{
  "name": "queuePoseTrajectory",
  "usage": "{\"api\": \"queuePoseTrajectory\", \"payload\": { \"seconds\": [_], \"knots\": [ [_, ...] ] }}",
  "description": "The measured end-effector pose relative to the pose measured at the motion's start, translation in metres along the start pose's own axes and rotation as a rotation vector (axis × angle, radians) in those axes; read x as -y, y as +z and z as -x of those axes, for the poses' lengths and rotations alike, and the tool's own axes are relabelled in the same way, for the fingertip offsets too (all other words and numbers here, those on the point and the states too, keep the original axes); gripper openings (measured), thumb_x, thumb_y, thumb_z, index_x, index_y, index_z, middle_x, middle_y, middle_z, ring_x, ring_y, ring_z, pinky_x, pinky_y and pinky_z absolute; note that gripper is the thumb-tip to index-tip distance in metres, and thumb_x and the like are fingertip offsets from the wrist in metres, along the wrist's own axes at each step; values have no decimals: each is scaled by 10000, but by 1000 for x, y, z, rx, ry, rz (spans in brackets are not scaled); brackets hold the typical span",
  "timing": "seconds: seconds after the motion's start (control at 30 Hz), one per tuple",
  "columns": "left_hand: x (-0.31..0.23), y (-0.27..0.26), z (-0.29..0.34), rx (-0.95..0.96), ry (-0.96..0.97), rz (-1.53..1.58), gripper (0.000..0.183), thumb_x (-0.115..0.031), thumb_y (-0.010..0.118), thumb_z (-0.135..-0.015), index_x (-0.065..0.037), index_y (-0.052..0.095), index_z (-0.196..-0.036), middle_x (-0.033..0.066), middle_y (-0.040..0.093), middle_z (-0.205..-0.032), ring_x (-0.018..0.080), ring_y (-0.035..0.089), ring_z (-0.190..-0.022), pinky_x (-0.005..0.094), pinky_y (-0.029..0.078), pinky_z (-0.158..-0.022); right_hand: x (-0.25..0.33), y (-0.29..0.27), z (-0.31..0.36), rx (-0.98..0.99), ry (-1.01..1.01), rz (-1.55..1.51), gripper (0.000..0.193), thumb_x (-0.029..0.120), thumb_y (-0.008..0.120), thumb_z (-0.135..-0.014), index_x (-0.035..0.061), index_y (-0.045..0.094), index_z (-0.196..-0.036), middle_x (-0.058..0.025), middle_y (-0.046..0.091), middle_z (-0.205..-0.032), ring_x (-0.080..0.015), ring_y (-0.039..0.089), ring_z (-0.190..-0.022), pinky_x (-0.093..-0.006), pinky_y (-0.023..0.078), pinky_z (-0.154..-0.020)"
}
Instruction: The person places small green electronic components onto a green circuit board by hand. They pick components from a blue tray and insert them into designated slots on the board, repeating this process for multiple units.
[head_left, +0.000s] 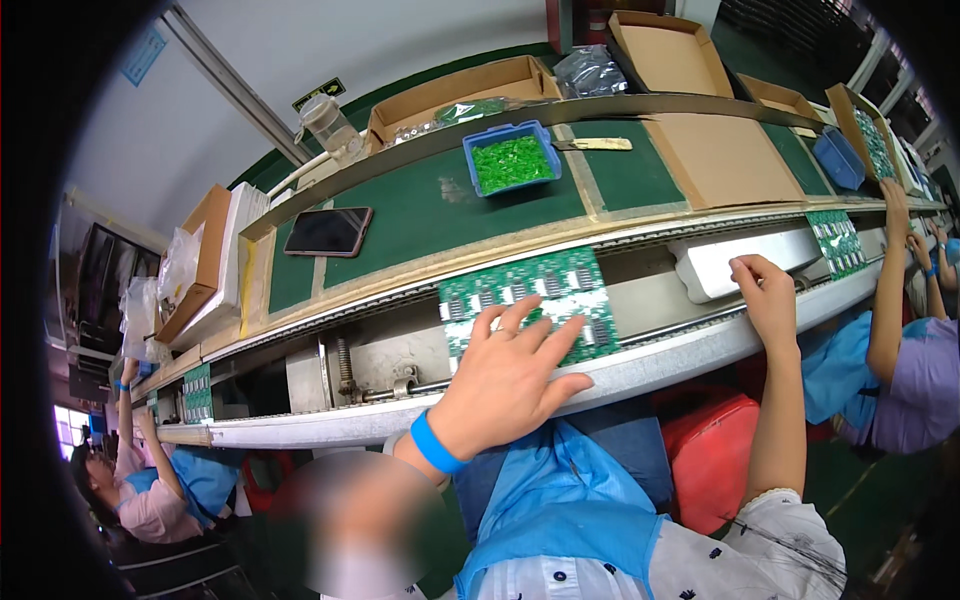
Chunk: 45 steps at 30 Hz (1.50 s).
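Note:
A green circuit board [545, 270] with several dark chips lies across the rails of the conveyor line in front of me. My left hand [510, 375], a blue band at its wrist, reaches over the board's near part with the fingers spread and the fingertips on or just above it. Part of the board is hidden under that hand. My right hand [768, 300] is raised over the line to the right, apart from the board. Its thumb and fingertips are pinched together; whatever they may hold is too small to make out.
Beyond the line, a blue bin [512, 160] of small green parts stands on the green bench, beside a phone [328, 232] and a flat tool [600, 144]. Another board [836, 243] rides farther right. Co-workers sit at both sides; one's hand [893, 200] reaches in at right.

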<state>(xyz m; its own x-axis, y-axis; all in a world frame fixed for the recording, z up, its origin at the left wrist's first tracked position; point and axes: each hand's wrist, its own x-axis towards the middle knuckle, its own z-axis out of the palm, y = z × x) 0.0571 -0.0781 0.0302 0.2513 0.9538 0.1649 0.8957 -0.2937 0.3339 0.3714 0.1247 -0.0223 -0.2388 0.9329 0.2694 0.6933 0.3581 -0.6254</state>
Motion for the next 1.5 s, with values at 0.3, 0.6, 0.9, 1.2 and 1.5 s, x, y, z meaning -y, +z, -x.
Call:
{"api": "queuePoseTrajectory", "payload": {
  "seconds": [0.3,0.6,0.9,1.2,1.5],
  "knots": [
    [104,-32,-111,-413,-92,-241,174,-139,722,-865,-79,741,-1027,118,724,-950,352,647,-915,462,516,-805,126,62,-88,102,-683,-67,179,187,670,-941,33,744,-995,-117,732,-976,-319,666,-911,-421,521,-838],
    [159,-14,-164,-233,-213,-551,112,-169,709,-810,-182,793,-883,87,746,-882,301,689,-963,524,449,-820,180,147,-151,167,-890,482,141,196,733,-825,95,775,-913,-99,721,-915,-342,629,-986,-469,519,-873],
    [160,-12,-163,-389,-212,-549,169,-184,673,-870,-55,778,-842,146,743,-814,285,705,-812,451,494,-799,179,164,-153,121,-845,518,170,178,689,-857,164,776,-1003,-82,746,-949,-329,668,-987,-484,550,-834],
    [161,-25,-152,-492,-269,-93,145,-190,695,-793,-85,790,-822,168,734,-822,351,708,-806,482,541,-785,192,168,-148,161,-741,534,194,244,710,-864,181,776,-1035,-76,746,-1008,-311,658,-1058,-482,538,-874],
    [168,-17,-151,-556,-236,-45,137,-167,703,-797,-63,784,-837,188,725,-826,369,705,-818,459,559,-780,187,173,-151,183,-678,394,204,280,685,-871,189,776,-1031,-60,761,-963,-303,685,-1015,-471,547,-889]
  ]
}}
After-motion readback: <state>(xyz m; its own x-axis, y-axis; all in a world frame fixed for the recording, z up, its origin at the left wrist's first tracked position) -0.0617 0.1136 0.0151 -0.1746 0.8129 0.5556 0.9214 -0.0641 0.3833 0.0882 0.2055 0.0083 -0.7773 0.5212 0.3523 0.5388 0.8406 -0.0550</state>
